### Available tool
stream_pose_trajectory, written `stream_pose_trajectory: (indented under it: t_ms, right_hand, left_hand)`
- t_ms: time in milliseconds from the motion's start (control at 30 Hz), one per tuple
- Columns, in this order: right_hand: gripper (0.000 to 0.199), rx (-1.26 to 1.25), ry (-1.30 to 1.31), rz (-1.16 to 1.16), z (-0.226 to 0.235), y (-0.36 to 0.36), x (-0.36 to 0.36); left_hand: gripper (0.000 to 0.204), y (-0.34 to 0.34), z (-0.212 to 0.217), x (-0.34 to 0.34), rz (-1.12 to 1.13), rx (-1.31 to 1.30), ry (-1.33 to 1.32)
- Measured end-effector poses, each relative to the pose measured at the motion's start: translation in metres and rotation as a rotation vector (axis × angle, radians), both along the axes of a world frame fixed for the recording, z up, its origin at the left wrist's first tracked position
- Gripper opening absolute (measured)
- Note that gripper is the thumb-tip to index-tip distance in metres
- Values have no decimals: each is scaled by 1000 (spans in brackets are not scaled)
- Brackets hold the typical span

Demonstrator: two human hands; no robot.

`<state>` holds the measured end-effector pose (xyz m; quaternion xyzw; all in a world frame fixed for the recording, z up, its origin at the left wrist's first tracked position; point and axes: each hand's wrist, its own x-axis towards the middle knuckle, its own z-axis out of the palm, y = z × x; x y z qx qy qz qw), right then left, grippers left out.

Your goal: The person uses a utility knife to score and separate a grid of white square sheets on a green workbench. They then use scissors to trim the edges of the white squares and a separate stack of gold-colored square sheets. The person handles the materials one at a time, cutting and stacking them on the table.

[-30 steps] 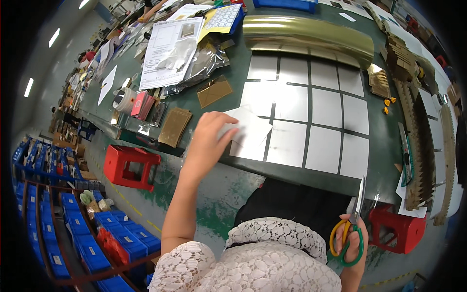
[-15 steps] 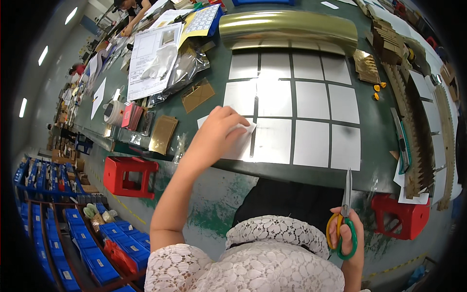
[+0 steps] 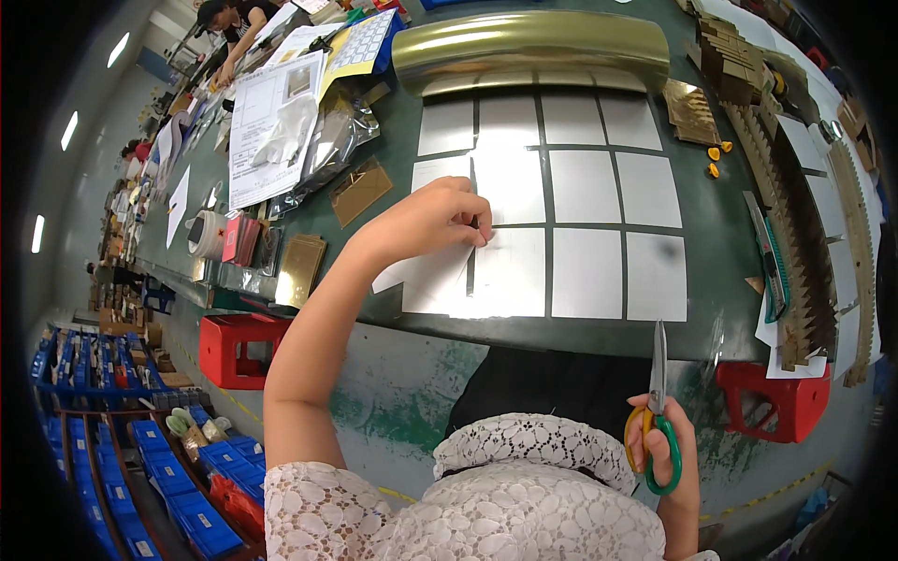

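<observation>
Left hand (image 3: 432,220) pinches a flat, matte silvery square sheet (image 3: 440,271) at the near edge of the dark green surface (image 3: 720,234). Right hand (image 3: 666,449), below the edge, grips closed green-and-yellow-handled scissors (image 3: 657,411).

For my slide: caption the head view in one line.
Left hand pinches a white sheet on the green table; right hand holds scissors.

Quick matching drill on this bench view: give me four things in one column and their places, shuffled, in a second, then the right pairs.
1. scissors
2. white sheet
3. gold roll
4. red stool

a. far edge of the table
b. on the floor, left of the person
c. in the right hand, below the table edge
d. pinched by the left hand

Pairs: 1-c, 2-d, 3-a, 4-b
</observation>
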<state>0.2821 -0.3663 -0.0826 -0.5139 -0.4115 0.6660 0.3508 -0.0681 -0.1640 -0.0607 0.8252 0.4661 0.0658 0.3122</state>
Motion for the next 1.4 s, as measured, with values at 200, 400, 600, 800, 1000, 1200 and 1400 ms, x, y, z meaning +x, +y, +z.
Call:
stream_pose_trajectory:
  t_ms: [200,400,600,800,1000,1200,1400]
  right_hand:
    - [66,17,7,9,-1,5,-1]
    - [65,6,11,7,-3,5,-2]
    - [64,14,8,7,-4,4,-3]
    - [60,13,38,54,-3,2,-9]
    - [53,121,278,-72,-16,8,-18]
    - [66,42,479,-326,-2,27,-26]
    - [46,118,384,-402,10,21,-5]
  left_hand:
    - [5,10,0,1,-76,-95,20]
    - [6,12,-6,-1,-157,-26,27]
    - [9,5,22,-23,-118,-15,-203]
    - [7,-28,69,-53,166,-169,-580]
    - [11,-58,79,11,-96,5,-1051]
    - [8,-78,35,87,-296,-310,-1377]
    - [21,-90,16,105,-156,-500,-1282]
